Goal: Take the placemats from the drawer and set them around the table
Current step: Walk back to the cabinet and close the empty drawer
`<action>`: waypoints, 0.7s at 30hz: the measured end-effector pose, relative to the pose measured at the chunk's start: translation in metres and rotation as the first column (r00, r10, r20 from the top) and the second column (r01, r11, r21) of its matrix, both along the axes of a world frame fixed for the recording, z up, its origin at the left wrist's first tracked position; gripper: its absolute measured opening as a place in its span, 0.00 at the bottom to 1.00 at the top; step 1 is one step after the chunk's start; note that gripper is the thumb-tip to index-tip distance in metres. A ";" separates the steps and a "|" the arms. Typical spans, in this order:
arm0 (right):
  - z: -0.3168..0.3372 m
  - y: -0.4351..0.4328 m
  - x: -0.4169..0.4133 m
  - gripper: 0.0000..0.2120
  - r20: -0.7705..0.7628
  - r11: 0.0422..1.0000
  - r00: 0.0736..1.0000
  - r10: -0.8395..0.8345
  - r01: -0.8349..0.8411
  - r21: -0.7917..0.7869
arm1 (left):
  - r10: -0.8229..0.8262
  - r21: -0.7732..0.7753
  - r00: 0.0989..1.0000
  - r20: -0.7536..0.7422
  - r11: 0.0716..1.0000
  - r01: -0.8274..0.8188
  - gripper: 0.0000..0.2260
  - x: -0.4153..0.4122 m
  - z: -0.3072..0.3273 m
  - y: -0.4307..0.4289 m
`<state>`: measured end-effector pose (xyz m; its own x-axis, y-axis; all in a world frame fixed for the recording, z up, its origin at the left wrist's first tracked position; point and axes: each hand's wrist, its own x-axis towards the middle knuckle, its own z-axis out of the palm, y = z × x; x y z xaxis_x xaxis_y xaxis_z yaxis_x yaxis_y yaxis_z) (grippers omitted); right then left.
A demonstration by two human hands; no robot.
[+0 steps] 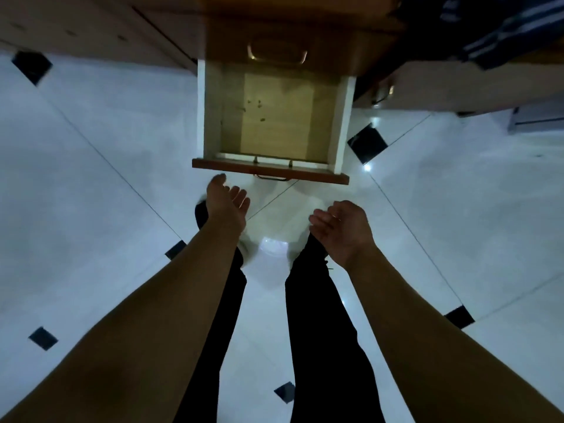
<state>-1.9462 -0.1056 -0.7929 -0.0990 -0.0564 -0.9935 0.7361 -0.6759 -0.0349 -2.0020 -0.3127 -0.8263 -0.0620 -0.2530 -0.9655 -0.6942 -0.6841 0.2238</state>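
Observation:
A wooden drawer (343,117) stands pulled out from a brown cabinet, its pale bottom bare apart from a few small specks. No placemat shows in it. Its brown front panel (320,176) carries a metal handle (271,178) facing me. My left hand (227,204) hovers just below the front panel, near its left end, fingers relaxed and holding nothing. My right hand (341,230) hangs lower and to the right, fingers loosely curled and empty, apart from the drawer.
A second, shut drawer with a brass handle (276,53) sits above the open one. Pale cabinet fronts (457,87) flank it. White floor tiles (91,178) with black diamond insets spread all around. My dark trouser legs (323,331) stand below the drawer.

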 end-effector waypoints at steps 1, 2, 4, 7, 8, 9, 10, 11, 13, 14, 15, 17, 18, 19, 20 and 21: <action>-0.016 -0.006 -0.006 0.09 0.011 0.999 0.999 -0.050 0.051 -0.020 | 0.062 0.022 0.998 -0.032 0.998 -0.061 0.33 -0.002 -0.014 -0.004; -0.028 -0.011 -0.013 0.08 0.011 0.994 0.995 -0.100 0.101 -0.033 | 0.100 0.049 0.993 -0.069 0.994 -0.097 0.35 -0.006 -0.024 -0.007; -0.053 -0.023 -0.030 0.08 -0.001 0.982 0.983 -0.185 0.185 -0.031 | 0.133 0.089 0.985 -0.108 0.988 -0.123 0.35 -0.012 -0.044 -0.015; -0.075 -0.036 -0.052 0.27 -0.024 0.959 0.958 -0.285 0.285 -0.009 | 0.217 0.143 0.964 -0.154 0.970 -0.196 0.35 -0.019 -0.060 -0.022; -0.079 -0.040 -0.056 0.27 -0.030 0.957 0.957 -0.289 0.289 -0.001 | 0.239 0.146 0.958 -0.157 0.965 -0.217 0.35 -0.020 -0.062 -0.024; -0.081 -0.042 -0.058 0.25 -0.024 0.958 0.958 -0.285 0.285 0.014 | 0.234 0.141 0.959 -0.158 0.967 -0.212 0.35 -0.020 -0.064 -0.026; -0.083 -0.043 -0.060 0.24 -0.022 0.957 0.957 -0.288 0.289 0.032 | 0.220 0.138 0.962 -0.163 0.970 -0.198 0.34 -0.020 -0.066 -0.026; -0.083 -0.043 -0.062 0.23 -0.021 0.956 0.958 -0.287 0.288 0.051 | 0.205 0.138 0.963 -0.174 0.974 -0.183 0.34 -0.021 -0.069 -0.027; -0.085 -0.040 -0.068 0.22 -0.033 0.960 0.962 -0.272 0.273 0.062 | 0.180 0.136 0.963 -0.199 0.979 -0.155 0.33 -0.025 -0.071 -0.028; -0.086 -0.039 -0.073 0.23 -0.045 0.964 0.966 -0.255 0.257 0.062 | 0.146 0.134 0.966 -0.214 0.984 -0.119 0.32 -0.029 -0.071 -0.029; -0.087 -0.037 -0.080 0.23 -0.058 0.971 0.972 -0.227 0.231 0.061 | 0.086 0.127 0.969 -0.232 0.990 -0.057 0.31 -0.035 -0.071 -0.030; -0.089 -0.033 -0.092 0.23 -0.088 0.982 0.982 -0.169 0.175 0.068 | -0.068 0.090 0.961 -0.266 0.991 0.096 0.26 -0.048 -0.073 -0.030; -0.091 -0.031 -0.099 0.23 -0.110 0.987 0.985 -0.136 0.145 0.076 | -0.142 0.067 0.950 -0.277 0.984 0.167 0.25 -0.055 -0.075 -0.030; -0.092 -0.030 -0.106 0.23 -0.129 0.990 0.987 -0.096 0.108 0.089 | -0.214 0.043 0.935 -0.283 0.971 0.236 0.24 -0.062 -0.077 -0.030; -0.094 -0.028 -0.114 0.23 -0.145 0.992 0.988 -0.051 0.067 0.103 | -0.288 0.016 0.912 -0.291 0.952 0.306 0.24 -0.071 -0.078 -0.030; -0.096 -0.026 -0.122 0.23 -0.151 0.992 0.989 0.002 0.017 0.124 | -0.367 -0.016 0.880 -0.302 0.925 0.380 0.24 -0.080 -0.079 -0.030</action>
